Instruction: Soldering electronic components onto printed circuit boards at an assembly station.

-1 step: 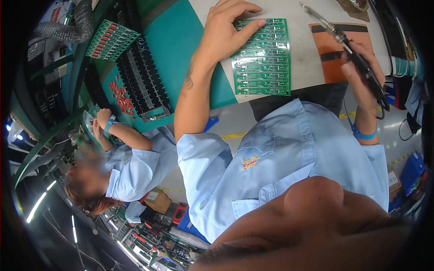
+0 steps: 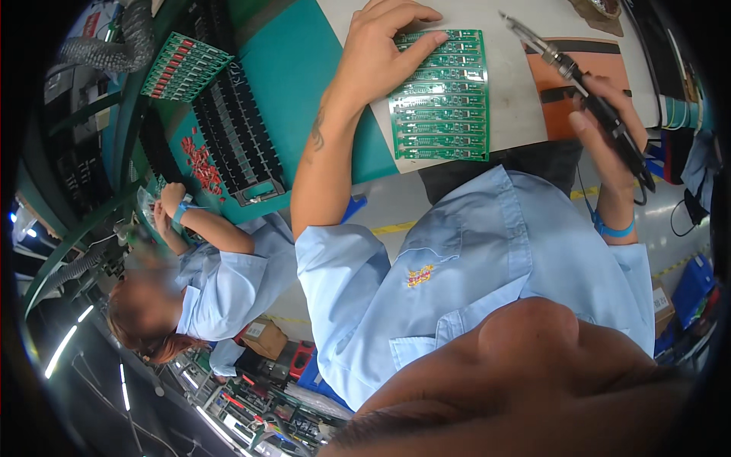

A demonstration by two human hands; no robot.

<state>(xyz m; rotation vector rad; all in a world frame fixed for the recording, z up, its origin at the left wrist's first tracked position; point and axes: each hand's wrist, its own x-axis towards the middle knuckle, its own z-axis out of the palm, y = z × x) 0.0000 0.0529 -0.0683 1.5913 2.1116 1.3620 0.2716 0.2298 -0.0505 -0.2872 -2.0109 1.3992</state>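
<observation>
A green panel of several joined circuit boards (image 2: pixel 440 114) lies flat on the pale worktop. My left hand (image 2: pixel 381 49) rests over its far left corner, thumb laid on the boards and fingers spread along the far edge. My right hand (image 2: pixel 609 114), to the right of the panel, is closed around the black handle of a soldering iron (image 2: pixel 615 126). The iron's slim metal tip points up and left, raised above the worktop and apart from the boards. A cord loops from the handle's lower end.
An orange mat with black bands (image 2: pixel 548 72) lies under the iron. Leftward, a green mat (image 2: pixel 297 84) bears a black slotted rack (image 2: pixel 240 129), a panel with red parts (image 2: pixel 183 68) and loose red parts (image 2: pixel 199 164). A co-worker's hands (image 2: pixel 169 206) work at the far left.
The soldering iron's tip has shifted slightly left and toward me, with my right hand. My left hand and the panel stay nearly still.
</observation>
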